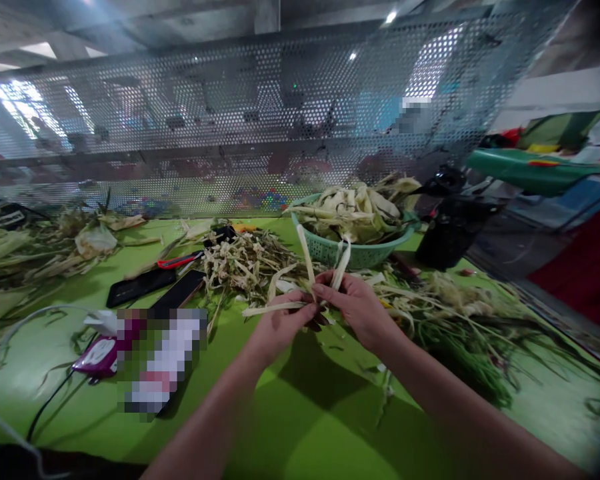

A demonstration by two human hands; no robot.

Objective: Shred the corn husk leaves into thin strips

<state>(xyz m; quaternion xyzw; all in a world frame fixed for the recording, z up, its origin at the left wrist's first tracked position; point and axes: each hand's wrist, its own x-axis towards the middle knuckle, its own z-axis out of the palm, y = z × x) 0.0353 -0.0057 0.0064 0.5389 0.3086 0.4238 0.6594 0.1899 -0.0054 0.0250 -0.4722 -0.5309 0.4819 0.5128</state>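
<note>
Both hands meet over the middle of the green table (300, 427), working on pale dried corn husk strips. My left hand (287, 320) is closed, pinching the strips where they cross; one strip end (267, 309) sticks out to its left. My right hand (350, 300) is closed on the same bunch from the other side, with a strip (341, 265) rising between its fingers. Another narrow strip (306, 253) stands up between the hands. Just beyond them lies a heap of knotted husk pieces (250, 263). The fingertips partly hide the crossing point.
A green basket (360, 255) of husks stands behind the hands. Left are a red-handled cutter (180, 260), dark phones (140, 287), a purple power strip (97, 357) with cables, and loose husks (10, 280). Green fibres (465, 360) and a black container (453, 230) sit right. A perforated metal screen (230, 113) closes the back.
</note>
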